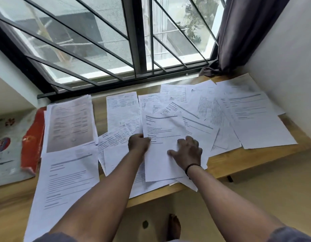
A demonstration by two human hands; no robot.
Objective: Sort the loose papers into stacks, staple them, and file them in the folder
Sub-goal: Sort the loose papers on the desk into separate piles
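Several printed white papers [221, 116] lie scattered and overlapping across a wooden desk [238, 163] under a window. My left hand [138, 143] grips the left edge of one printed sheet [161, 154] in the middle of the desk. My right hand [187, 151] rests on that sheet's right side with fingers spread and bent. A neat stack [70, 123] lies at the far left, and another stack [67, 179] lies in front of it, overhanging the desk's near edge. No stapler shows.
A red folder-like item [33, 140] sticks out from under the left stack. A barred window [116, 49] runs behind the desk, a dark curtain [247, 32] hangs at the right, and a white wall [291, 75] bounds the right side. My bare foot [174, 226] stands below.
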